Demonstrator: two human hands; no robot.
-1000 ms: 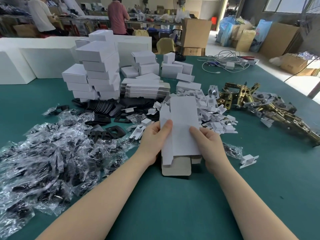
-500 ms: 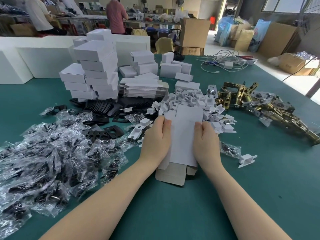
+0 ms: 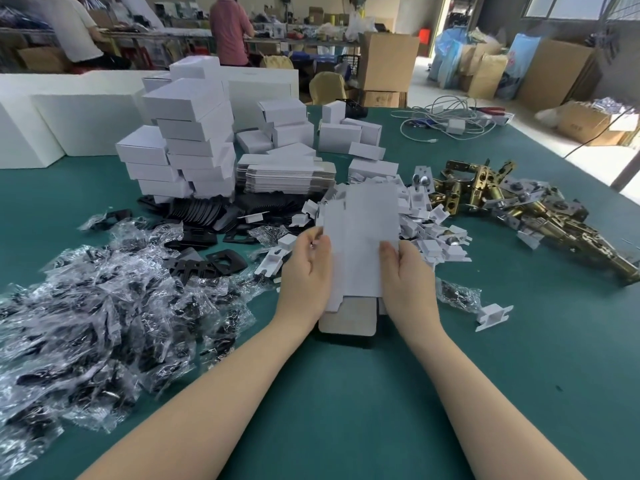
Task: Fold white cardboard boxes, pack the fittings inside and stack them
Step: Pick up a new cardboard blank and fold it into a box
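Note:
A flat white cardboard box blank [image 3: 360, 237] stands upright between my two hands above the green table [image 3: 346, 403]; its grey inner flap [image 3: 346, 318] hangs at the bottom. My left hand [image 3: 306, 271] grips its left edge and my right hand [image 3: 405, 275] grips its right edge. Behind it lies a heap of small white inserts [image 3: 426, 223]. Brass latch fittings [image 3: 519, 209] are piled to the right. Folded white boxes [image 3: 190, 140] are stacked at the back left, beside a pile of flat blanks [image 3: 284, 174].
Clear bags with black parts [image 3: 86, 317] cover the left of the table; loose black plates [image 3: 207, 216] lie behind them. One white insert [image 3: 491, 317] lies alone at the right. Cables [image 3: 450, 123] sit at the far edge. Two people stand at benches beyond.
The blank has been raised and pressed narrower between my hands. Both hands have slid to its side edges, closer together.

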